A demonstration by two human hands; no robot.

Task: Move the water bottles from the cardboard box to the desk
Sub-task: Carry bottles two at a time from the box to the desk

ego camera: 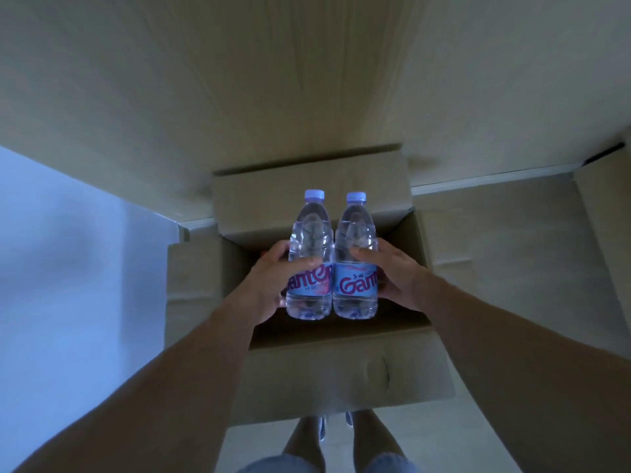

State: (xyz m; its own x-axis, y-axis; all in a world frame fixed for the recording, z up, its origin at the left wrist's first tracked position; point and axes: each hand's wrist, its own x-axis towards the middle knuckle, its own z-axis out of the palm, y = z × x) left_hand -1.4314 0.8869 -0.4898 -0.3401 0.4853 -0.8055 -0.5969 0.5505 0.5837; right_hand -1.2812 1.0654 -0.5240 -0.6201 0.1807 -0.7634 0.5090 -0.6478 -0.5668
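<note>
Beyond our grip lies the pale wooden surface [307,80], with no bottle on it in view. Under the grip the cardboard box [341,377] stands open. The left hand [269,285] and right hand [392,271] each clasp one water bottle [310,254] [355,257] above the box, so we judge the placing is not yet done.

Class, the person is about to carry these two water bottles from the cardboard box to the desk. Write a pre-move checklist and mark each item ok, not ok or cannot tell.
1. Left hand grips the left bottle: ok.
2. Right hand grips the right bottle: ok.
3. Both caps on: ok.
4. Bottles held clear above the cardboard box opening: ok, though their height over it is hard to judge.
5. Space free on the desk ahead: ok, the visible surface is bare.
6. More bottles left in the box: cannot tell, the hands and bottles hide the inside.
</note>
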